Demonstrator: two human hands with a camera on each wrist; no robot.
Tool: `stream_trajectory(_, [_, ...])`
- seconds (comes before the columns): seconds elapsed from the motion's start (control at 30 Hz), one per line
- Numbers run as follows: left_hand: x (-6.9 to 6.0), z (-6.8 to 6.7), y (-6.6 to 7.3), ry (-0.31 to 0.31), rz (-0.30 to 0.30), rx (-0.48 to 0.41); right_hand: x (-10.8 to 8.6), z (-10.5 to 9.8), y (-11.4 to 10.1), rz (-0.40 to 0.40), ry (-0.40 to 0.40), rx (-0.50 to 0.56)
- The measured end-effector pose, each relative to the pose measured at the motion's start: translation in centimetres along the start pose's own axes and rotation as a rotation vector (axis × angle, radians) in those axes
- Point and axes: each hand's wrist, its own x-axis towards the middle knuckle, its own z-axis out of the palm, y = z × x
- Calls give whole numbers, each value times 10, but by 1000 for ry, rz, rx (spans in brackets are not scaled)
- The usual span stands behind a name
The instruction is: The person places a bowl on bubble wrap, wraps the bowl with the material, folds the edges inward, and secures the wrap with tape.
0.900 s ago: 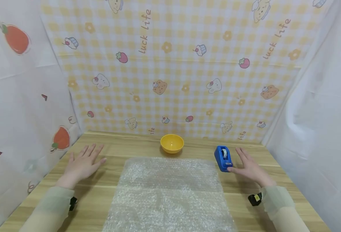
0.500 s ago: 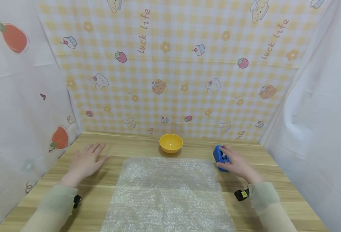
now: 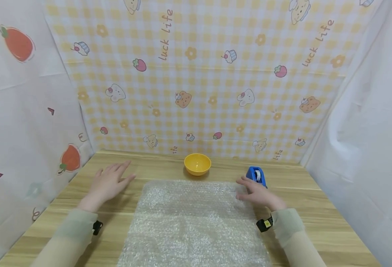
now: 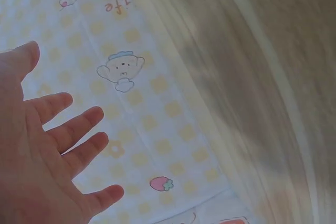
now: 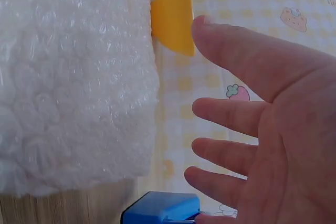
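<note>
A sheet of bubble wrap (image 3: 196,222) lies flat on the wooden table, its far edge just short of a yellow bowl (image 3: 197,165). My right hand (image 3: 257,193), fingers spread, is over the sheet's far right corner and holds nothing. Partly behind that hand stands a blue tape dispenser (image 3: 256,175) with a roll of tape in it; its front end is hidden in the head view. My left hand (image 3: 107,183) hovers left of the bubble wrap, fingers spread, holding nothing. In the right wrist view the bowl (image 5: 176,17) shows beyond the bubble wrap (image 5: 79,77).
A yellow checked cloth (image 3: 196,81) hangs at the table's back edge. White cloths stand along the left (image 3: 22,111) and right (image 3: 369,129) sides. Bare wood grain (image 3: 309,215) shows right of the right forearm.
My right hand has moved left, past the tape dispenser, to the bubble wrap's corner. My left hand has shifted right towards the sheet. Bowl, sheet and dispenser stay in place.
</note>
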Motion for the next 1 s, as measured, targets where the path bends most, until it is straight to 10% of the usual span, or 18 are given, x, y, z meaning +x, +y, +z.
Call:
stream_trajectory(0.43, [18, -3, 27, -6, 77, -206, 4, 14, 2, -6, -20, 42])
stream_trajectory(1.0, [85, 3, 81, -57, 45, -646, 6, 29, 10, -24, -58, 110])
